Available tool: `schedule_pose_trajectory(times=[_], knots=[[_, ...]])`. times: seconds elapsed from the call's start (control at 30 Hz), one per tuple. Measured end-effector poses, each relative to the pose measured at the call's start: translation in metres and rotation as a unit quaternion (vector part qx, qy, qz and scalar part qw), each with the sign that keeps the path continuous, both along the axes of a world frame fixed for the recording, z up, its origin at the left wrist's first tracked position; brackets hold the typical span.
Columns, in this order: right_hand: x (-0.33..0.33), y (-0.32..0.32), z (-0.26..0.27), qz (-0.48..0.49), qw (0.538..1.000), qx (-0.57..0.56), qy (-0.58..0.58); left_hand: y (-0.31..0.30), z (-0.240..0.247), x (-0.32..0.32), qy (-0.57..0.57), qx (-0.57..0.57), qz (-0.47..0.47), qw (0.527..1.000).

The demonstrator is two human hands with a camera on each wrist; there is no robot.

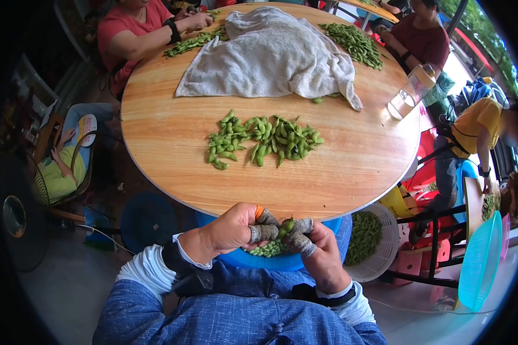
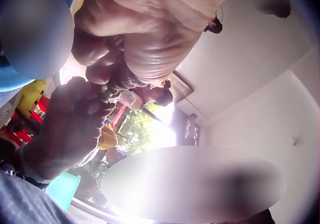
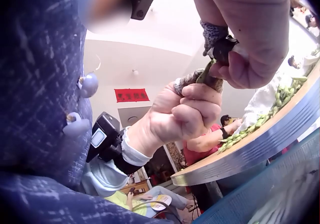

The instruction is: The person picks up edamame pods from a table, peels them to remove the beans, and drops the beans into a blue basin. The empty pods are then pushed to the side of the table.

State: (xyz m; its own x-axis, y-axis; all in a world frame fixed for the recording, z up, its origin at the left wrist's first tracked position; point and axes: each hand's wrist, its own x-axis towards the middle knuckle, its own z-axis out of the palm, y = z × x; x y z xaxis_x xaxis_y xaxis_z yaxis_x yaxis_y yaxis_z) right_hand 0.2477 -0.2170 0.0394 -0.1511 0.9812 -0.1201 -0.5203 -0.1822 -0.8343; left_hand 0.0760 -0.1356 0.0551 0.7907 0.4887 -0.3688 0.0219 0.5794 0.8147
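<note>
Both hands meet over a blue basin [image 1: 259,264] at the near table edge. A green soybean pod [image 1: 286,226] is between their fingertips. My left hand [image 1: 227,231] pinches the pod from the left, and my right hand [image 1: 323,256] pinches it from the right. Grey knitted finger covers [image 1: 263,233] wrap several thumbs and fingers. In the right wrist view the pod [image 3: 204,74] slants up between the two hands. Shelled green beans [image 1: 269,249] lie in the basin below. The left wrist view shows the hands dark and close, with the pod hidden.
Loose pods [image 1: 265,141] lie in a heap on the round wooden table [image 1: 259,187]. Behind them spreads a pale cloth [image 1: 265,54]. A clear bottle [image 1: 406,98] stands at the right edge. A white basket [image 1: 393,241] of pods sits low at right. Other people sit around the table.
</note>
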Motion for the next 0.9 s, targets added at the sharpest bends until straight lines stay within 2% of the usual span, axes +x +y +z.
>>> schedule_pose_trajectory(times=[0.23,0.33,0.4,0.47,0.53,0.57,0.67,0.77,0.87,0.9], knots=[[-0.003,0.002,-0.007,-0.011,1.000,-0.003,-0.001,0.002,-0.004,0.000,0.006,0.017,-0.017,1.000],[-0.002,0.004,-0.009,-0.028,0.999,-0.012,-0.020,0.000,-0.009,0.005,0.037,0.117,-0.001,0.992],[-0.002,0.006,-0.003,-0.053,0.997,-0.020,-0.048,-0.007,0.003,0.010,0.102,0.351,0.012,0.931],[-0.003,0.007,-0.002,-0.063,0.997,-0.001,-0.044,-0.010,0.001,0.011,0.148,0.557,0.028,0.816],[-0.003,0.006,-0.003,-0.057,0.997,0.010,-0.042,-0.011,-0.016,0.010,0.173,0.729,0.044,0.661],[-0.001,0.006,-0.004,-0.047,0.998,0.013,-0.042,-0.015,-0.018,0.006,0.186,0.741,0.024,0.644],[-0.001,0.004,-0.010,-0.031,0.999,0.025,-0.017,-0.016,-0.032,0.006,0.107,0.684,0.049,0.720],[-0.004,0.005,-0.017,-0.026,0.998,0.056,-0.001,-0.020,-0.029,0.011,0.016,0.550,0.123,0.826],[-0.004,0.007,-0.025,-0.016,0.996,0.086,0.005,-0.022,-0.037,0.002,0.015,0.348,0.101,0.932],[-0.003,0.008,-0.028,-0.011,0.995,0.094,0.007,-0.023,-0.039,0.005,-0.030,0.211,0.118,0.970]])
